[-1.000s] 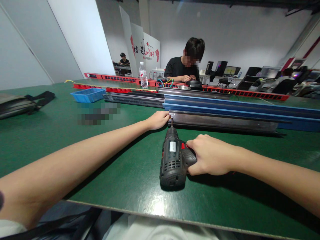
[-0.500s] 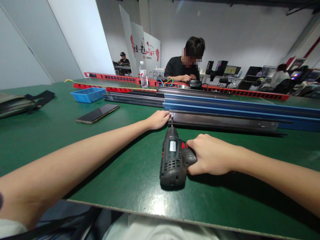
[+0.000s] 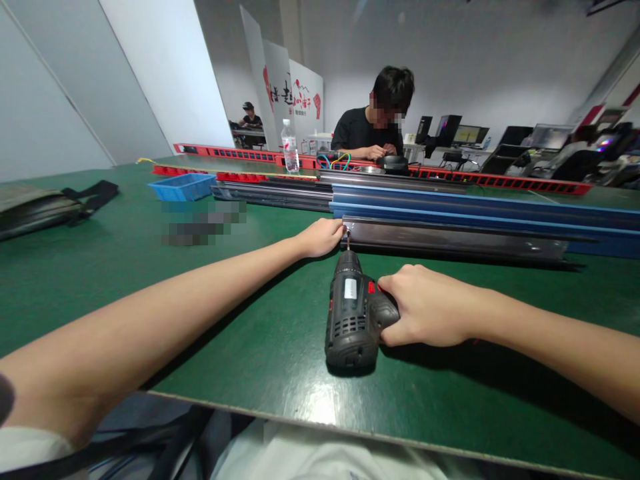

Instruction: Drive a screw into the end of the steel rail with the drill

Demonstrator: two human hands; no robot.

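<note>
My right hand point(image 3: 427, 305) is wrapped round the grip of a black cordless drill point(image 3: 351, 320), which lies on its side over the green table. From its chuck a thin bit points away from me and meets the left end of a long dark metal profile point(image 3: 450, 239). At that same end, my left hand point(image 3: 323, 237) has its fingers closed on the profile's edge, just left of the bit tip. Whether a screw sits at the tip is too small to make out.
Long blue profiles point(image 3: 480, 210) and dark profiles point(image 3: 270, 195) lie behind. A blue tray point(image 3: 183, 188), a pixelated dark object point(image 3: 203, 223) and a bag point(image 3: 45, 207) are on the left. Farther back stand a water bottle point(image 3: 289, 148), red strips point(image 3: 530, 181) and a seated person point(image 3: 370, 133).
The view has shifted slightly, so everything sits a little farther right. Both hands, the drill and the profile keep the same places relative to each other.
</note>
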